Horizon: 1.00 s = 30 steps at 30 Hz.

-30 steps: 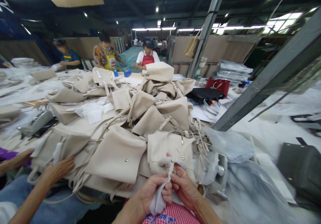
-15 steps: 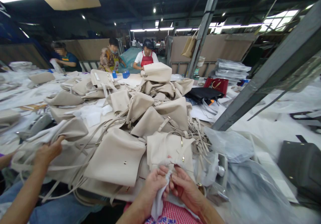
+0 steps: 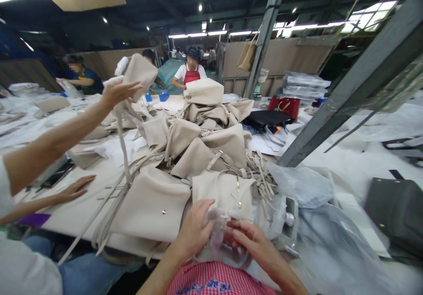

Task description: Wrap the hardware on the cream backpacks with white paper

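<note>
My left hand is closed on a thin, whitish, see-through wrapping sheet, blurred by motion. My right hand, its fingers curled, holds the sheet's other side. Just beyond them lies a beige handbag with a gold zip and a thin handle, its near edge partly hidden by the sheet and my hands. Left of it rests another beige bag, flap up, with a round metal snap.
A heap of beige bags rises ahead. At left, a co-worker's raised hand carries a beige bag; the other hand lies on the table. A grey metal post slants at right, near clear plastic bags and a dark bag.
My hands have moved apart slightly, and the wrapping between them has spread from a hanging, bunched strip. The co-worker at left has lifted a beige bag off the table.
</note>
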Motion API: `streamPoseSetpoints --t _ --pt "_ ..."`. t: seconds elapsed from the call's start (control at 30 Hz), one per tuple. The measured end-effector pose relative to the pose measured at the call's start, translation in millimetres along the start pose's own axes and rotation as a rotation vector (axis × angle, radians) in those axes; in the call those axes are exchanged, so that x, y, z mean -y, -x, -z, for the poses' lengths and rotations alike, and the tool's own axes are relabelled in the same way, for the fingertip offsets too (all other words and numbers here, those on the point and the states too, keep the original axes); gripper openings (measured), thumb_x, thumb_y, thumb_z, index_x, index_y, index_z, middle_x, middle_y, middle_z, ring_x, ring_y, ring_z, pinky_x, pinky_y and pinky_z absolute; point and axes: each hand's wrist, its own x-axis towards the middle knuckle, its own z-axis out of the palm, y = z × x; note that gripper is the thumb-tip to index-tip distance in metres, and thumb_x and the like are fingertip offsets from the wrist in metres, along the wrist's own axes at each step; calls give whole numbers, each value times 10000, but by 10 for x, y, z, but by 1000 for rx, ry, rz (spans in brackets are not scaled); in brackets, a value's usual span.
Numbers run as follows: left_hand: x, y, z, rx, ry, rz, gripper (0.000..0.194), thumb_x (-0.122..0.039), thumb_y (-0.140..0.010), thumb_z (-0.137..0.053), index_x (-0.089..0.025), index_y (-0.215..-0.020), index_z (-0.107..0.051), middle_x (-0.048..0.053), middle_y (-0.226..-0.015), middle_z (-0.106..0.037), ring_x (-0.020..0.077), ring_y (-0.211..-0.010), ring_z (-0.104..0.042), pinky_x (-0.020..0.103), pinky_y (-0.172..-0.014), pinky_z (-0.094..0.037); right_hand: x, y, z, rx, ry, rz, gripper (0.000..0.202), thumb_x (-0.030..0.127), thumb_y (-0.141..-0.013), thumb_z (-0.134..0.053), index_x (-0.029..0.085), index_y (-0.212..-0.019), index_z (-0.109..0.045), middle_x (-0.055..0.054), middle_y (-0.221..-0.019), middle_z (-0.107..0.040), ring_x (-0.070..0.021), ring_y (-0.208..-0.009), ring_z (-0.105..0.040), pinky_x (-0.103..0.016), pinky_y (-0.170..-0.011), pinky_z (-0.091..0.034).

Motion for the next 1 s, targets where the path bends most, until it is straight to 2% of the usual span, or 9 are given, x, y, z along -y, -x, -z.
streamPoseSetpoints --t 0.1,0.17,0.27,0.37,0.5,0.6,0.7,0.87,1.0 --pt "11 -96 -145 103 21 0 369 -24 -606 -616 -226 -883 -754 39 -893 -701 237 -883 -586 308 -873 -397 -37 86 62 42 113 23 288 478 -740 -742 204 -828 -743 -35 -748 -739 -149 -618 -609 -233 -518 -418" --pt "33 -162 -200 63 36 13 230 -46 -642 -585 -206 -741 -718 6 -709 -633 196 -725 -534 276 -734 -386 -74 173 136 6 105 20 321 511 -737 -732 210 -849 -744 -49 -795 -755 -157 -631 -620 -245 -533 -423" --pt "-24 -308 -166 -38 91 19 153 -127 -730 -540 -201 -749 -672 -16 -679 -584 175 -696 -499 255 -683 -367 -182 303 296 -104 17 53 396 573 -701 -743 206 -852 -746 -62 -778 -752 -166 -614 -615 -262 -531 -418" --pt "-263 -514 -37 -49 168 35 90 -176 -700 -585 -190 -746 -661 -23 -689 -591 158 -684 -503 239 -660 -381 -361 382 487 -225 -46 95 430 596 -696 -744 200 -865 -752 -73 -774 -747 -174 -612 -608 -275 -531 -420" --pt "-732 -791 160 32 257 96 80 -206 -650 -665 -165 -717 -654 -45 -560 -547 96 -487 -418 202 -486 -316 -533 420 672 -294 -45 89 470 609 -677 -757 199 -905 -765 -90 -795 -746 -207 -656 -620 -289 -529 -442" --pt "-1047 -973 297 57 318 126 155 -213 -614 -747 -157 -694 -627 -65 -488 -512 66 -409 -380 178 -432 -307 -504 447 679 -300 -34 115 463 603 -696 -747 204 -929 -771 -88 -809 -740 -218 -693 -625 -292 -541 -456" --pt "-1279 -1117 429 78 405 134 237 -195 -591 -801 -159 -628 -570 -103 -448 -419 42 -390 -347 196 -502 -443 -400 462 584 -291 -54 126 451 604 -693 -745 201 -893 -776 -88 -789 -731 -227 -710 -632 -291 -543 -455" --pt "-1428 -1212 702 149 546 178 333 -159 -725 -738 -183 -561 -449 -108 -461 -319 39 -382 -313 257 -554 -534 -319 372 410 -322 -89 168 407 559 -676 -768 222 -904 -768 -83 -873 -737 -236 -749 -639 -307 -575 -470" --pt "-1398 -1245 925 138 753 295 237 -107 -884 -533 -163 -653 -529 -98 -483 -282 53 -366 -317 259 -507 -526 -255 234 406 -373 -18 269 299 479 -722 -750 233 -891 -729 -45 -837 -707 -212 -757 -623 -318 -663 -480"
